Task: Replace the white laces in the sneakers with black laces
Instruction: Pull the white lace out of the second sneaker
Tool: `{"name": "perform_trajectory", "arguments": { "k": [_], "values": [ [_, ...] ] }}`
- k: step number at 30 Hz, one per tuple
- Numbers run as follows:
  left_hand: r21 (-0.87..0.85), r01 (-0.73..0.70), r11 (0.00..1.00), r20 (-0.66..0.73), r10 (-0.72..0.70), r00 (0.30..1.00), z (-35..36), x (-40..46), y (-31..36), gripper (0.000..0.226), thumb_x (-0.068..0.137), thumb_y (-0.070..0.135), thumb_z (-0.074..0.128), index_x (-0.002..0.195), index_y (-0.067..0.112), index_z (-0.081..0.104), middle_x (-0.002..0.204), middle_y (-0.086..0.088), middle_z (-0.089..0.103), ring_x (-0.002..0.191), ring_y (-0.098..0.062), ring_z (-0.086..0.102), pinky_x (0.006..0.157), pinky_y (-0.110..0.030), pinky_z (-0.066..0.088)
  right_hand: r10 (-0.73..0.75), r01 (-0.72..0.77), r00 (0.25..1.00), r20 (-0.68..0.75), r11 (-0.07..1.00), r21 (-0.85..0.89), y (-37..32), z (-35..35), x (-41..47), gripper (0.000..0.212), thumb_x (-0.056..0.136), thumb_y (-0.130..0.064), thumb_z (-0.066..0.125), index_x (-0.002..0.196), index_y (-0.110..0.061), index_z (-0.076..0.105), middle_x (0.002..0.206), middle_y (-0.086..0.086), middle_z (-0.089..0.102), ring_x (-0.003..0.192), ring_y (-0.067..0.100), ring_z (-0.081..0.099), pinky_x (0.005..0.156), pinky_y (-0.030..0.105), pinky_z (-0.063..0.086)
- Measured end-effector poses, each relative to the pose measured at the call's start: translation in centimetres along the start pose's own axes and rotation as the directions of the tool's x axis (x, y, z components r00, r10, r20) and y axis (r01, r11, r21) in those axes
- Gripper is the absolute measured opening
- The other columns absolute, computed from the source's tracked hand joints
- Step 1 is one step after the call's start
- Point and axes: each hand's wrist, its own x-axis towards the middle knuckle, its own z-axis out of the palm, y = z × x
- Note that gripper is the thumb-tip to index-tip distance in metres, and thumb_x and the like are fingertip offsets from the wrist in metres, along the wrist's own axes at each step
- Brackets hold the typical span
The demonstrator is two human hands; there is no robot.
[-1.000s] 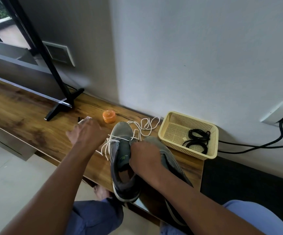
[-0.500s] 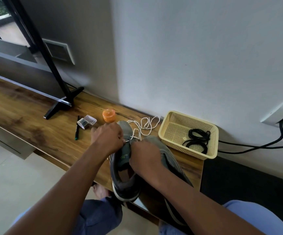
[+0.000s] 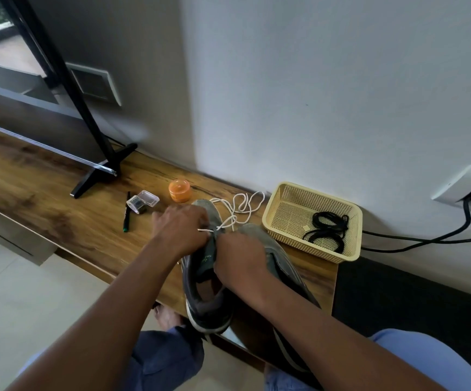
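Observation:
Two grey sneakers lie on the wooden shelf (image 3: 59, 221), toes toward the wall. The left sneaker (image 3: 206, 294) has its white lace (image 3: 240, 207) partly pulled out, with loose loops trailing past the toe. My left hand (image 3: 180, 230) sits over that sneaker's eyelets and pinches the lace. My right hand (image 3: 240, 258) grips the sneaker's tongue area from the right. The right sneaker (image 3: 279, 258) is mostly hidden under my right forearm. Black laces (image 3: 327, 230) lie coiled in the cream plastic basket (image 3: 285, 198).
An orange lidded jar (image 3: 180, 190), a small clear plastic case (image 3: 142, 203) and a dark pen (image 3: 126, 213) lie left of the sneakers. A black TV stand leg (image 3: 99, 173) stands further left. Black cables (image 3: 426, 238) run from a wall socket (image 3: 465, 187) behind the basket.
My left hand came back from the left side of the shelf to the sneaker's eyelets and took hold of the lace. The lace loops beside the sneaker are gone. My right hand stayed put.

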Motion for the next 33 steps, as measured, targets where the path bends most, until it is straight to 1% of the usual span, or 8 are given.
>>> {"name": "perform_trajectory", "arguments": {
  "k": [7, 10, 14, 17, 19, 22, 25, 33],
  "values": [
    [0.043, 0.009, 0.999, -0.057, -0.007, 0.998, 0.9, 0.1, 0.1, 0.013, 0.086, 0.045, 0.075, 0.089, 0.036, 0.067, 0.099, 0.015, 0.066, 0.105, -0.015, 0.06, 0.085, -0.04, 0.029, -0.001, 0.001, 1.0, 0.012, 1.0, -0.007, 0.0, -0.3, -0.1, 0.02, 0.098, -0.015, 0.057, 0.112, -0.015, 0.071, 0.11, 0.007, 0.072, 0.103, 0.031, 0.069, 0.069, 0.033, 0.041],
    [0.009, 0.02, 1.0, -0.074, -0.019, 0.997, 0.9, 0.3, -0.2, 0.01, 0.089, 0.043, 0.071, 0.088, 0.033, 0.068, 0.096, 0.013, 0.065, 0.096, -0.014, 0.058, 0.085, -0.039, 0.031, 0.002, -0.001, 1.0, 0.022, 1.0, -0.007, 0.0, -0.3, -0.1, 0.02, 0.097, -0.015, 0.057, 0.113, -0.015, 0.071, 0.111, 0.008, 0.071, 0.103, 0.032, 0.069, 0.069, 0.033, 0.041],
    [-0.123, 0.223, 0.967, -0.279, -0.249, 0.927, -0.8, 0.6, -2.1, 0.009, 0.092, 0.036, 0.061, 0.09, 0.03, 0.067, 0.092, 0.006, 0.064, 0.088, -0.02, 0.05, 0.09, -0.044, 0.037, -0.005, 0.006, 1.0, 0.019, 1.0, -0.01, 0.0, -0.3, -0.2, 0.02, 0.098, -0.016, 0.058, 0.114, -0.015, 0.069, 0.109, 0.007, 0.073, 0.1, 0.029, 0.071, 0.067, 0.032, 0.04],
    [-0.146, 0.359, 0.922, -0.304, -0.387, 0.871, -1.9, 0.5, -3.4, 0.003, 0.088, 0.032, 0.064, 0.09, 0.029, 0.065, 0.087, 0.006, 0.058, 0.088, -0.022, 0.047, 0.091, -0.047, 0.033, 0.0, 0.0, 1.0, 0.03, 1.0, -0.001, 0.0, -0.3, 0.0, 0.02, 0.098, -0.015, 0.058, 0.115, -0.016, 0.069, 0.109, 0.006, 0.072, 0.1, 0.029, 0.071, 0.067, 0.033, 0.041],
    [-0.132, 0.34, 0.931, -0.241, -0.363, 0.9, -1.9, 0.3, -3.4, 0.006, 0.085, 0.029, 0.064, 0.091, 0.03, 0.065, 0.091, 0.007, 0.059, 0.092, -0.023, 0.051, 0.097, -0.049, 0.035, 0.002, -0.002, 0.999, 0.034, 1.0, -0.004, 0.0, -0.4, 0.0, 0.02, 0.097, -0.014, 0.059, 0.113, -0.016, 0.07, 0.109, 0.006, 0.073, 0.1, 0.029, 0.07, 0.067, 0.033, 0.041],
    [-0.177, 0.177, 0.968, -0.099, -0.197, 0.975, -1.5, 0.3, -2.4, 0.02, 0.083, 0.031, 0.068, 0.102, 0.039, 0.07, 0.103, 0.016, 0.063, 0.11, -0.023, 0.059, 0.103, -0.047, 0.042, -0.004, 0.004, 1.0, 0.025, 1.0, -0.012, 0.0, -0.4, 0.0, 0.02, 0.097, -0.015, 0.058, 0.112, -0.016, 0.07, 0.107, 0.005, 0.073, 0.099, 0.029, 0.07, 0.067, 0.032, 0.04],
    [-0.127, 0.04, 0.991, 0.02, -0.038, 0.999, -0.7, 0.2, -1.1, 0.018, 0.08, 0.039, 0.076, 0.096, 0.043, 0.07, 0.099, 0.024, 0.067, 0.109, -0.014, 0.061, 0.103, -0.049, 0.044, -0.004, 0.005, 1.0, 0.016, 1.0, -0.02, 0.0, -0.3, -0.1, 0.019, 0.097, -0.015, 0.057, 0.11, -0.016, 0.071, 0.105, 0.006, 0.073, 0.098, 0.03, 0.07, 0.067, 0.033, 0.04],
    [0.038, 0.03, 0.999, -0.059, -0.027, 0.998, 0.8, 0.2, -0.2, 0.01, 0.084, 0.047, 0.073, 0.088, 0.038, 0.069, 0.101, 0.016, 0.068, 0.104, -0.016, 0.06, 0.085, -0.042, 0.029, -0.009, 0.009, 0.999, 0.031, 1.0, -0.018, 0.0, -0.7, -0.2, 0.02, 0.097, -0.014, 0.059, 0.114, -0.015, 0.069, 0.111, 0.007, 0.071, 0.102, 0.032, 0.069, 0.069, 0.035, 0.042]
  ]
}}
